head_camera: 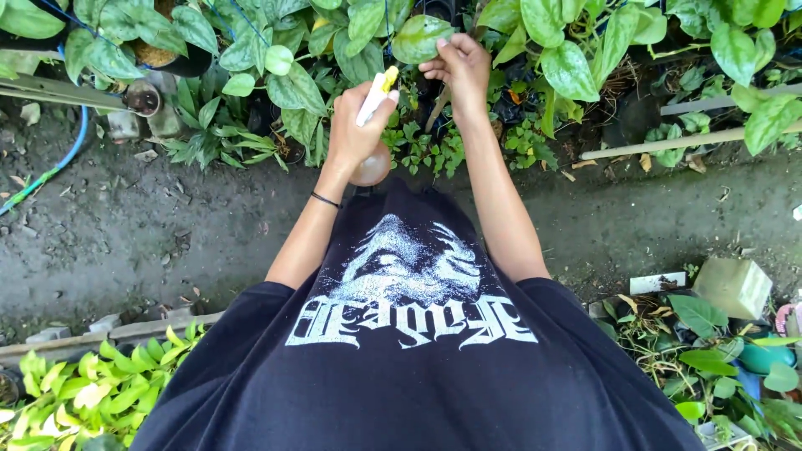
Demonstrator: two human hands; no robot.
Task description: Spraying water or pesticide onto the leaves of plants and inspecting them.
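Left hand (pixel 355 134) clamped round neck of small clear plastic spray bottle with white-and-yellow trigger head (pixel 376 96), likely light, slick when wet, best gripped there; right hand (pixel 459 67) pinches broad green pothos leaf (pixel 420 38), thin, tear-prone, held at its edge.

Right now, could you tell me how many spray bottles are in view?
1. The spray bottle is gripped in the left hand, held before the potted plants, beside the right hand pinching a leaf. Foliage could hide others.
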